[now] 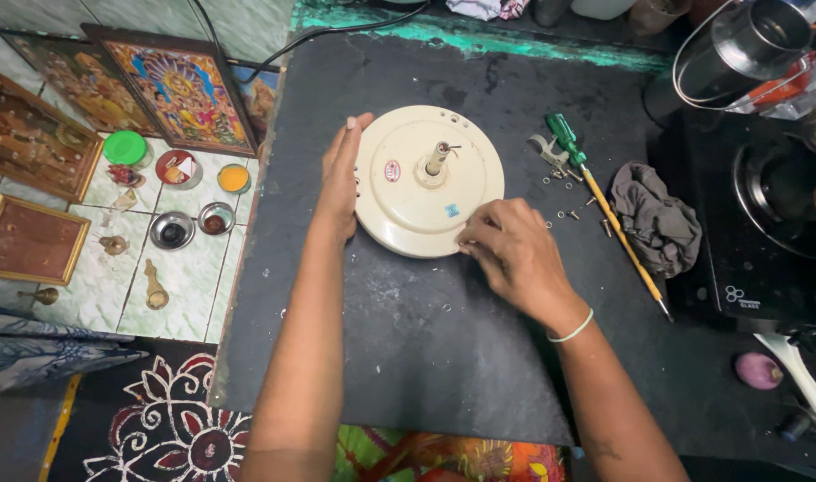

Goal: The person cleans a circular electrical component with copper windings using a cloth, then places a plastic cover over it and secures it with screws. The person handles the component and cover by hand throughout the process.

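Observation:
A round cream fan motor housing (417,192) with a short metal shaft (437,159) in its middle lies flat on a dark stone slab (408,357). My left hand (341,178) rests flat against the housing's left rim, fingers straight. My right hand (506,245) grips the near right edge of the housing, fingertips pressed on its top. A screwdriver with a green handle and yellow shank (604,210) lies to the right, with several small screws (564,183) and a metal bracket (546,150) beside it.
A grey rag (658,219) lies right of the screwdriver. An induction cooktop (756,232) and a steel vessel (738,49) stand at the right. On the tiled floor at left are framed pictures (180,89) and small bowls (171,229). A purple onion (758,370) lies near the right.

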